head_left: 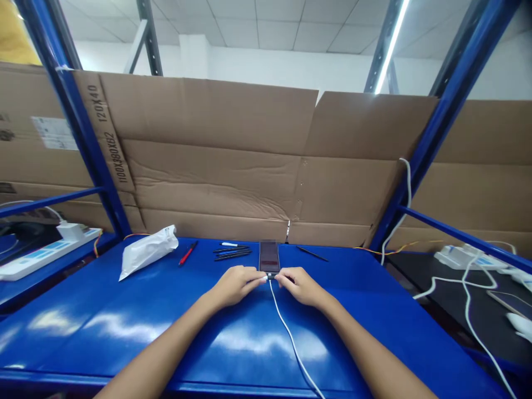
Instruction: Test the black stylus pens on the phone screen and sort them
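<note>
Both hands meet in the middle of the blue table, just in front of a dark phone (269, 257). Between their fingertips is a small pen-like object (271, 276), white at its left end and black toward the right. My left hand (238, 285) pinches the white end, and my right hand (300, 285) has its thumb and fingers closed on the dark end. A white cable (286, 327) runs from just below the fingertips down to the table's front edge; where its upper end joins is too small to tell.
Several dark pens (233, 255) and a red pen (188, 253) lie left of the phone, near a white plastic bag (148, 252). Another dark pen (312, 254) is to the right. Cardboard (233, 166) stands behind; blue posts (449, 111) flank the table (124, 321).
</note>
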Motion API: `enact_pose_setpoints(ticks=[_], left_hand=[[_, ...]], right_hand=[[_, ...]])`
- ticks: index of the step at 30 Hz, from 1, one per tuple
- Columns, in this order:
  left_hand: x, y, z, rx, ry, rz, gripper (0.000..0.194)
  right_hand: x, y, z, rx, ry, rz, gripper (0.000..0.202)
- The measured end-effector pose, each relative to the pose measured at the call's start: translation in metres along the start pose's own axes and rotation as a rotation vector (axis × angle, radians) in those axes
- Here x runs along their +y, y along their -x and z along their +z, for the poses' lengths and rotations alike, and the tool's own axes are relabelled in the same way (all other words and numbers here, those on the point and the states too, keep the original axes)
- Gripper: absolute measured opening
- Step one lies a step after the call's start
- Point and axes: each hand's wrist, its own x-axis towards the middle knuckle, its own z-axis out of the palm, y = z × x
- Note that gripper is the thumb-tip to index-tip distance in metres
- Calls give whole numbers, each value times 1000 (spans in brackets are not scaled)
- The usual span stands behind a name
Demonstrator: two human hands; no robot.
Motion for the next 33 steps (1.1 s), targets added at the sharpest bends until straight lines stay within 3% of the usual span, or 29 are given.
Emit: enact_pose_setpoints(ticks=[5,9,14,22,33], left_hand=[[2,0,1,-3,88,-49,39],[5,1,4,17,87,-25,36],[8,1,4,-26,2,-27,37],[9,3,5,-11,-27,-65,38],[6,-1,7,28,-52,-35,38]], right_hand=[[-6,0,-2,59,-55,-26,24],[-8,0,0,38,-68,-65,31],[-9,2,-2,90,-63,-32,14],[-8,0,-2,68,15,-8,47],[-7,1,1,65,-44,14,25]])
